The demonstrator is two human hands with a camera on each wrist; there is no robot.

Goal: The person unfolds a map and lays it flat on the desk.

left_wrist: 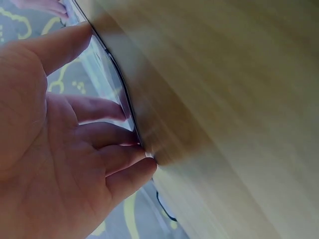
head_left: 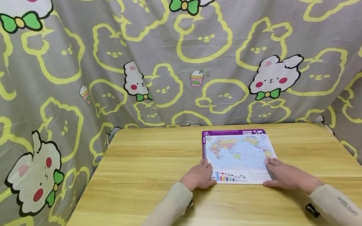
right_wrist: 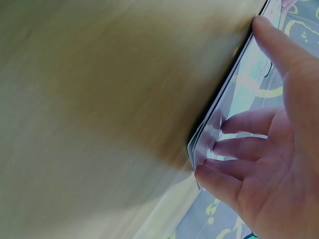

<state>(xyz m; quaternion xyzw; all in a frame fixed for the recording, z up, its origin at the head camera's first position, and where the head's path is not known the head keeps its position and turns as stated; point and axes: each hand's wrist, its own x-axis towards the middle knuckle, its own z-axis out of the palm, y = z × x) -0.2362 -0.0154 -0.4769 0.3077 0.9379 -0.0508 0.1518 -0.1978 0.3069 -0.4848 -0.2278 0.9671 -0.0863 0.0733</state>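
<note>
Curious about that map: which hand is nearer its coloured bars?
The left hand, at the map's left edge beside the coloured bars; the right hand touches the opposite edge, farther away.

The head view is evenly lit, the counter (head_left: 233,219) being paled by glare nearer than the left grip (head_left: 199,175). In the hazier wrist views, soft shadows are cast beside it and the right grip (head_left: 287,174).

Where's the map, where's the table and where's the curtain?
Map (head_left: 248,156), head view: pale blue sea, near its middle.
Table (head_left: 152,153), head view: bare wood beside the map.
Curtain (head_left: 157,52), head view: plain grey cloth between drawings.
</note>
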